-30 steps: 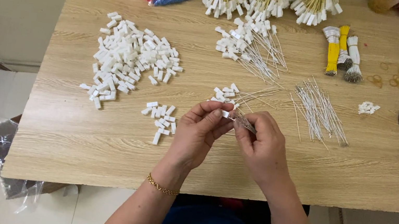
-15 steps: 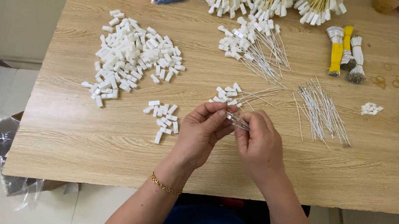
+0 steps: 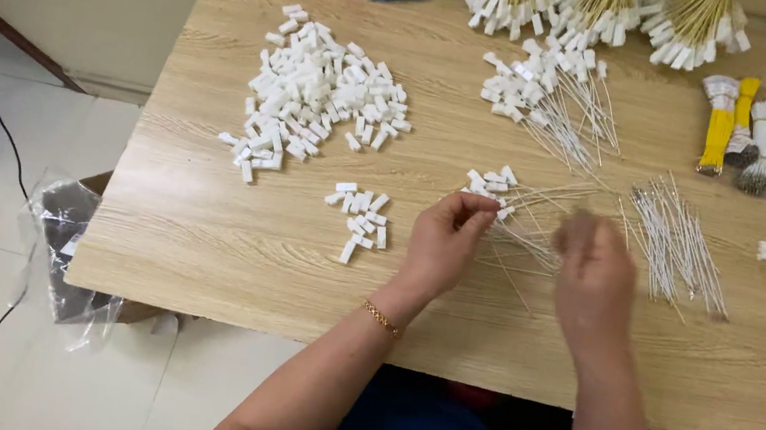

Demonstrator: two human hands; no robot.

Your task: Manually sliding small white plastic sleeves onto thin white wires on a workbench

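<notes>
Head camera, looking steeply down, near table (image 3: 196, 248).

2 hands (image 3: 444, 244), 3 tied bundles (image 3: 602, 0) at the table's (image 3: 197, 238) far edge, 2 white piles (image 3: 320, 94), 1 bracelet (image 3: 380, 318).

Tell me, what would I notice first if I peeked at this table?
Probably the big heap of small white plastic pieces on the left of the wooden table. Next, the two hands in the middle: the left hand pinches something small near thin white wires, while the right hand is blurred. Along the far edge lie bundles of yellow sticks with white tips.
</notes>
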